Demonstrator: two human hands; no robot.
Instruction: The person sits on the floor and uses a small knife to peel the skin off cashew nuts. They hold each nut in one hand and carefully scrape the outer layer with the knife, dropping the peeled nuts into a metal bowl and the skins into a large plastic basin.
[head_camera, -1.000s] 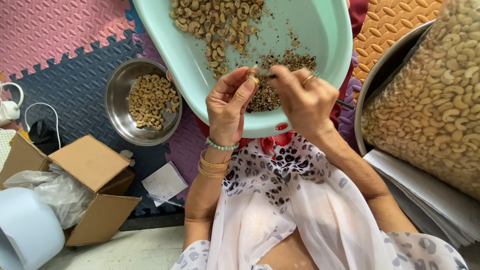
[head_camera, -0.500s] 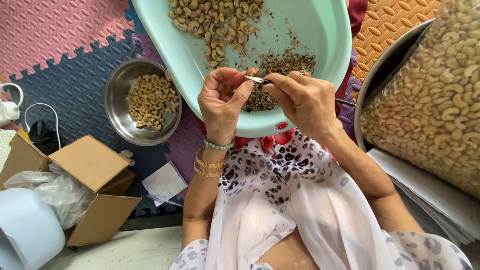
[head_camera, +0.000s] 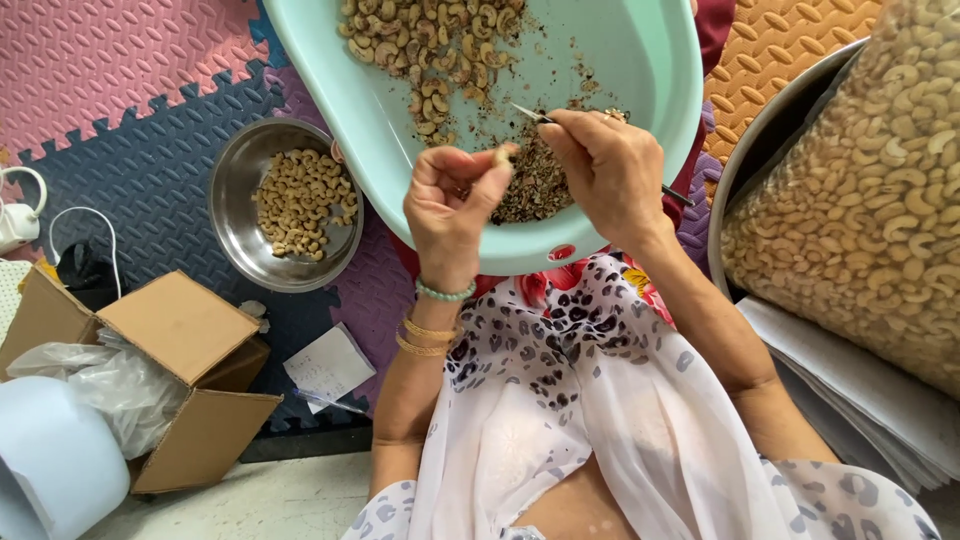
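At left of centre I note the steel bowl (head_camera: 290, 205) of peeled cashews. My left hand (head_camera: 452, 205) pinches one cashew (head_camera: 503, 155) at its fingertips, mid-frame, above the mint basin (head_camera: 640, 60). My right hand (head_camera: 605, 165) is closed around a thin metal pick (head_camera: 535, 115). Step in hand: peeling. Next move calls for bringing the pick tip to the nut's skin.

Basin (head_camera: 640, 60) cut off at top; nut bag (head_camera: 860, 190) cropped right (knife tip blurred).
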